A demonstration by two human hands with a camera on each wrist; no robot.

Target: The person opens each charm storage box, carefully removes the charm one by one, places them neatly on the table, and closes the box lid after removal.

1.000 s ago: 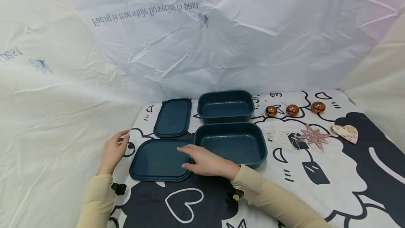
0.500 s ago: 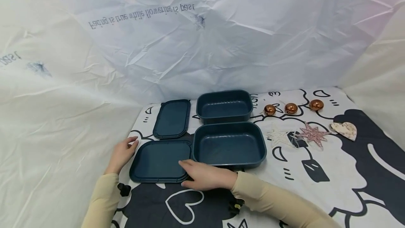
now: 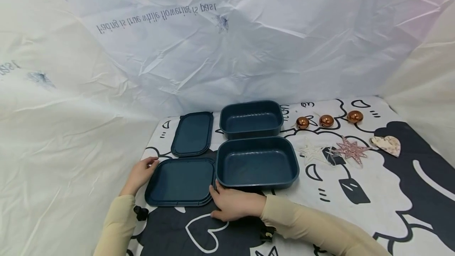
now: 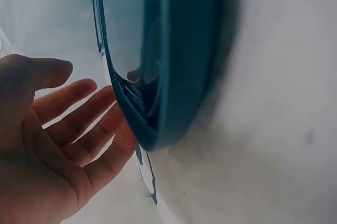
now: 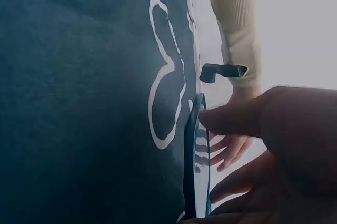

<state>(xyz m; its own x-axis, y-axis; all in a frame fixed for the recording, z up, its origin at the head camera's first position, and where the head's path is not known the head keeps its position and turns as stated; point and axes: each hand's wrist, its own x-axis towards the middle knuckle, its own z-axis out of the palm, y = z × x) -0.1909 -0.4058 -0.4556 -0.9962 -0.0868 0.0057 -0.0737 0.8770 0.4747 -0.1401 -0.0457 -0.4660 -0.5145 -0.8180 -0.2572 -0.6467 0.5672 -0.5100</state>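
Note:
A dark blue rectangular lid point(image 3: 181, 181) lies flat on the patterned cloth, left of the front blue box point(image 3: 257, 161). At the lid's left edge is my left hand point(image 3: 139, 175), fingers loosely extended. The left wrist view shows this hand point(image 4: 63, 134) with its fingertips right at the lid's rim and the thumb apart from it. My right hand point(image 3: 236, 204) is by the lid's front right corner, below the box's front wall, with thumb and fingers spread. In the right wrist view, the thumb and fingers overlap the lid's edge point(image 5: 189, 155).
Behind stand a second lid point(image 3: 192, 133) and a second open box point(image 3: 251, 119). Several ornaments lie to the right: copper balls point(image 3: 326, 121), a white star point(image 3: 312, 152), a pink star point(image 3: 351, 150) and a patterned heart point(image 3: 386, 145). White sheeting point(image 3: 227, 62) hangs behind.
My right hand has come down from over the lid to its front right corner. My left hand has moved right and slightly nearer, up to the lid's left edge.

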